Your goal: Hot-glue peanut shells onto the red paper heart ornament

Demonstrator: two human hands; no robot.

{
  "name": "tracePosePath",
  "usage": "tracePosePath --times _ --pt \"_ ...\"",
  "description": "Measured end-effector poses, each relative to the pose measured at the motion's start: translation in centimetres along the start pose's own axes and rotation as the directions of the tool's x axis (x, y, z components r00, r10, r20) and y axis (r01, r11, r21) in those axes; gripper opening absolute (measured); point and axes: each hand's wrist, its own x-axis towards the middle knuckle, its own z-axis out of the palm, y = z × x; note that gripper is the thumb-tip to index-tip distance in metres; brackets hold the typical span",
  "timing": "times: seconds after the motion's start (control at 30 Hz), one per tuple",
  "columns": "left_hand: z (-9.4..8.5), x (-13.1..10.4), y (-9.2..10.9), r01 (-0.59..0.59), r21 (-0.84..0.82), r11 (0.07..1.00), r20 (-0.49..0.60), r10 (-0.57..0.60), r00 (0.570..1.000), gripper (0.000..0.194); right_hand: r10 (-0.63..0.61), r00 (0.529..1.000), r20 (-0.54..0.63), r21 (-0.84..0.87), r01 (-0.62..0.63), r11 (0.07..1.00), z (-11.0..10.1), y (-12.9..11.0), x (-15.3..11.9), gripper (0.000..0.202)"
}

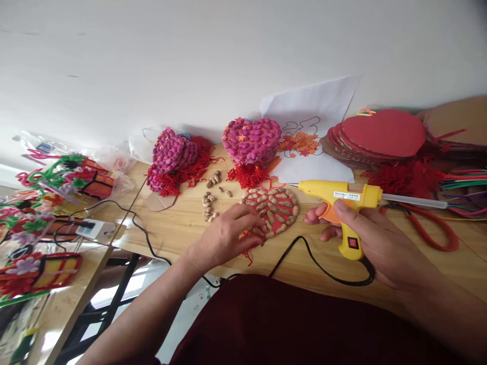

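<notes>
In front of me a red heart-shaped piece (279,219) lies flat, its face largely covered with unshelled peanuts and red yarn at its lower left. My left hand (232,230) reaches over that left side, thumb and fingers bent around a peanut (258,232) at the surface; the fingertips partly hide it. My right hand (371,235) grips a yellow glue gun (342,195) by its handle, with fingers by the orange trigger. The nozzle points left, just above and right of the heart. A clear glue stick (414,201) sticks out of the gun's back.
Loose peanuts (208,205) lie left of the heart. Behind stand stacked pink-purple hearts (253,142), orange stars (300,143), white paper (315,101) and red card hearts (391,132). Red-handled scissors (433,233) lie right. A black cord (323,271) loops along the front edge.
</notes>
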Motion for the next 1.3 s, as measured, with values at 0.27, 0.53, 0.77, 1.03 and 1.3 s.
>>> tracePosePath --times 0.27,0.53,0.77,1.03,1.3 --pt "2.0 -1.2 0.9 -0.043 0.003 0.999 -0.035 0.043 0.998 0.015 -0.007 0.999 -0.033 0.021 0.007 1.000 0.3 0.2 0.4 0.033" --pt "1.8 1.3 1.5 -0.015 -0.020 1.000 -0.117 0.013 0.993 0.015 0.032 0.998 -0.046 -0.049 -0.034 0.998 0.3 -0.4 0.3 0.041" --pt "2.2 4.6 1.2 0.017 0.007 1.000 -0.051 -0.016 0.999 0.017 0.051 0.997 -0.057 -0.086 -0.056 0.995 0.2 -0.5 0.4 0.043" --pt "2.4 5.0 1.2 0.007 -0.017 1.000 -0.018 -0.007 1.000 0.015 0.055 0.998 -0.041 -0.016 -0.055 0.998 0.3 0.0 0.3 0.037" --pt "2.3 4.6 1.2 -0.013 -0.058 0.998 -0.002 0.013 1.000 0.016 0.078 0.996 -0.045 -0.038 -0.079 0.996 0.3 -0.5 0.3 0.041"
